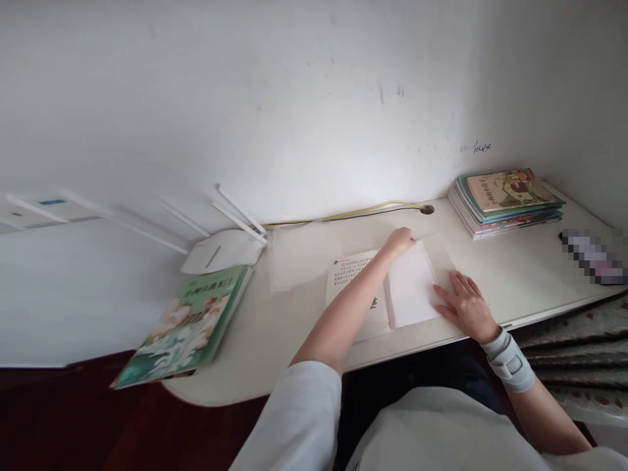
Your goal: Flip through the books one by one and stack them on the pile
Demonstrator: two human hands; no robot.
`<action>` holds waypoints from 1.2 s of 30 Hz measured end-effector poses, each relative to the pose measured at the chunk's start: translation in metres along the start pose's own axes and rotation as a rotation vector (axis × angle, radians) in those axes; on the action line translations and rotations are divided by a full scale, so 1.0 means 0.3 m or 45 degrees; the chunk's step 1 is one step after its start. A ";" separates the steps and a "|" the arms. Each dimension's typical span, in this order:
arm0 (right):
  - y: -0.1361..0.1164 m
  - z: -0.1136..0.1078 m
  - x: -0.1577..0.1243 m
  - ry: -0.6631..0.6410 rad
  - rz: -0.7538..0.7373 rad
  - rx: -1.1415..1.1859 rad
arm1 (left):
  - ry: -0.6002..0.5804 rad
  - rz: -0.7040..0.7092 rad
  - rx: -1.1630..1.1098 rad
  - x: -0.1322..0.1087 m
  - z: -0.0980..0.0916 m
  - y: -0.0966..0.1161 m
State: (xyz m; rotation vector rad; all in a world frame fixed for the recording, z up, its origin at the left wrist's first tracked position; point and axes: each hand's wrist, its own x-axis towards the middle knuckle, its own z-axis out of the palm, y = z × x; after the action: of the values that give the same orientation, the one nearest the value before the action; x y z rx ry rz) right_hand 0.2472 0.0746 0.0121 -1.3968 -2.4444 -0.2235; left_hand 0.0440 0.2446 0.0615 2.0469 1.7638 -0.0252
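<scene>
An open booklet (409,288) lies on the white desk (520,275) in front of me, with a printed left page (346,271) and a blank white right page. My left hand (400,241) reaches across and pinches the top edge of the white page. My right hand (466,304) lies flat with fingers spread on the booklet's right edge, and a grey wrist band (507,360) wraps that wrist.
A green picture book (189,327) hangs over the desk's left front edge. Behind it sits a white router (220,252) with antennas. A stack of picture books (505,199) rests at the back right. A yellow cable (353,214) runs along the wall. A translucent sheet (294,261) lies left of the booklet.
</scene>
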 end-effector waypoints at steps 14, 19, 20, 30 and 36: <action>0.001 0.018 -0.006 0.099 -0.018 -0.039 | 0.563 0.291 0.063 -0.381 0.066 -0.122; 0.007 0.026 -0.008 0.105 -0.034 -0.054 | 0.245 0.409 0.178 -0.649 0.219 -0.176; 0.009 0.027 -0.008 0.105 -0.038 -0.057 | 0.281 0.401 0.197 -0.671 0.246 -0.162; 0.009 0.027 -0.005 0.053 -0.037 -0.063 | 0.578 0.536 0.517 -0.625 0.341 -0.069; 0.009 0.027 -0.006 0.048 -0.069 -0.063 | 0.518 0.712 0.544 -0.633 0.298 -0.051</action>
State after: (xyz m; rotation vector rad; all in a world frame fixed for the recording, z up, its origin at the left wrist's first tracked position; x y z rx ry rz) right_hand 0.2487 0.0768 0.0037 -1.3355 -2.4636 -0.3214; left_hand 0.0175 0.0382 0.0312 2.9730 1.4059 0.2144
